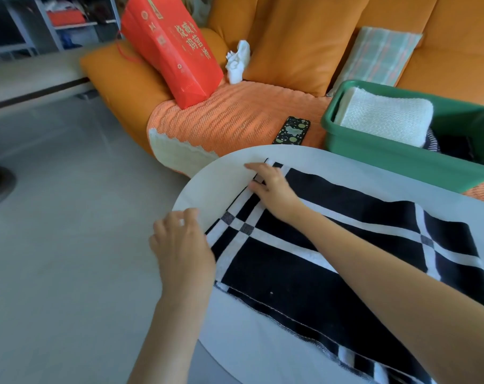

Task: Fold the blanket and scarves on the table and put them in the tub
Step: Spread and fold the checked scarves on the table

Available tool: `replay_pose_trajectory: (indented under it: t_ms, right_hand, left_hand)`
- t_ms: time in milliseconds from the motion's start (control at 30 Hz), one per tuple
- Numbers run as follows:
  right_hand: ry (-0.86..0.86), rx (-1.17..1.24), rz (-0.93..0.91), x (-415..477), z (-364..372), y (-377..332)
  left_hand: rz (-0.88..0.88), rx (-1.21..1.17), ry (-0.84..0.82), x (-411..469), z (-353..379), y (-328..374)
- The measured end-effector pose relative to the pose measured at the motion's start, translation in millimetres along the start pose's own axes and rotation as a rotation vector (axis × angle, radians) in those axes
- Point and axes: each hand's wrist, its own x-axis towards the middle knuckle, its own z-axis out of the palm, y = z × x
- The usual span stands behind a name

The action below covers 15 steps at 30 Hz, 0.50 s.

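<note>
While the orange upholstered sofa (304, 37) fills the background, the risks sit nearer, on the white oval table (216, 187), where the black scarf with white crossing stripes (332, 261) lies flat, its short end close to the table's rounded edge and its other end running off the lower right of the view. Because the smooth top offers little grip, I judge that a fold pulled too quickly could drag the whole cloth sideways or tip this end over the edge toward the floor. The green plastic tub (401, 151) stands beyond the table on the sofa seat, already holding a folded white knitted blanket (385, 117) and some dark striped cloth beside it; a bulky or crooked fold may not sit tidily in the space left. The right hand (274, 189) reaches across and pinches the far corner of the scarf's end between thumb and fingers. The left hand (184, 242) is loosely curled at the near corner, fingers touching the hem; whether it actually grips the cloth I cannot tell. If only one corner lifts, the edges would likely misalign and the fold skew.
</note>
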Motion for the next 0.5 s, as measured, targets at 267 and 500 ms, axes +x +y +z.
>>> replay_pose_trajectory:
  t_ms: [267,500]
  right_hand:
    - [0.103,-0.259,0.454,38.9,-25.5,34.6]
    - [0.366,-0.082,0.223,36.2,-22.6,33.8]
  left_hand:
    - [0.564,0.016,-0.303,-10.8,41.8,36.3]
    - [0.528,0.082,-0.389,-10.2,51.3,31.6]
